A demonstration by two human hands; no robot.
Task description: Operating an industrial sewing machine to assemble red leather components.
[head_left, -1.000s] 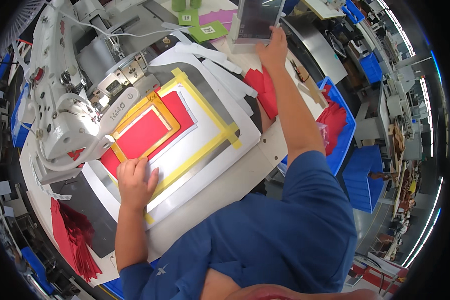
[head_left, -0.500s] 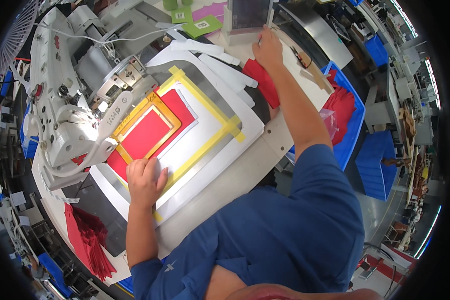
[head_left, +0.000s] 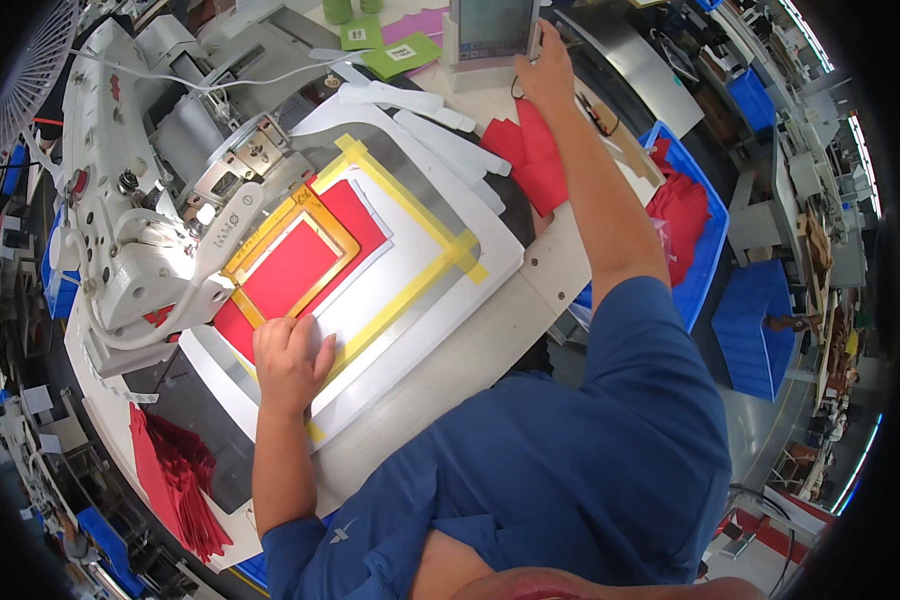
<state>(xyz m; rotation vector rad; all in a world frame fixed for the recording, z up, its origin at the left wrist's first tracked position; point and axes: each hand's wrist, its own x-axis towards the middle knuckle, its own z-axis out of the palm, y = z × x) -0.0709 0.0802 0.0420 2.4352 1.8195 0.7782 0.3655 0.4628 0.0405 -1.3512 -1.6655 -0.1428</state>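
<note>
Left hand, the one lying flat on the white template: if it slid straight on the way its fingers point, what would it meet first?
The left hand points up the table, so it would probably first meet the orange frame around the red fabric, with the sewing machine just behind. How high the frame's edge stands is unclear.

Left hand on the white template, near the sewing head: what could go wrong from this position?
1. The left hand lies flat on the white template close to the sewing machine head; the fingers could be caught if the frame moves.
2. The right hand is at the control panel far off, so attention may be split.
3. The red fabric might shift under the orange clamp frame.
</note>
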